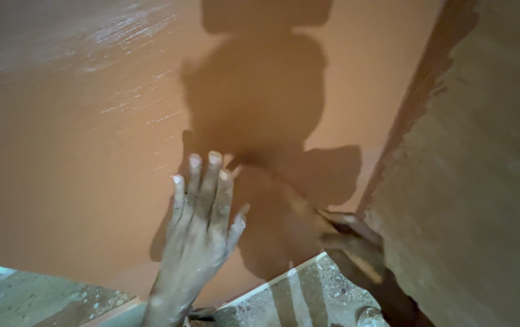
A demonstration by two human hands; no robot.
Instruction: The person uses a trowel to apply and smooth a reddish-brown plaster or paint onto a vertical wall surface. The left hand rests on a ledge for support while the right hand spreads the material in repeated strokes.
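Observation:
My left hand (202, 224) lies flat against an orange-brown painted wall (78, 151), fingers spread and pointing up, holding nothing. Paint and dust speckle its skin. My right hand (357, 239), in shadow at the lower right, is closed around a thin tool (331, 216) whose tip touches the wall near the edge of the painted area. I cannot tell what kind of tool it is. The shadow of my head and arms falls on the wall between the two hands.
An unpainted grey-brown plaster wall (478, 181) meets the painted one along a ragged paint edge (405, 121) on the right. Below, a paint-spattered grey floor (36, 297) and a pale-edged board (296, 290) show.

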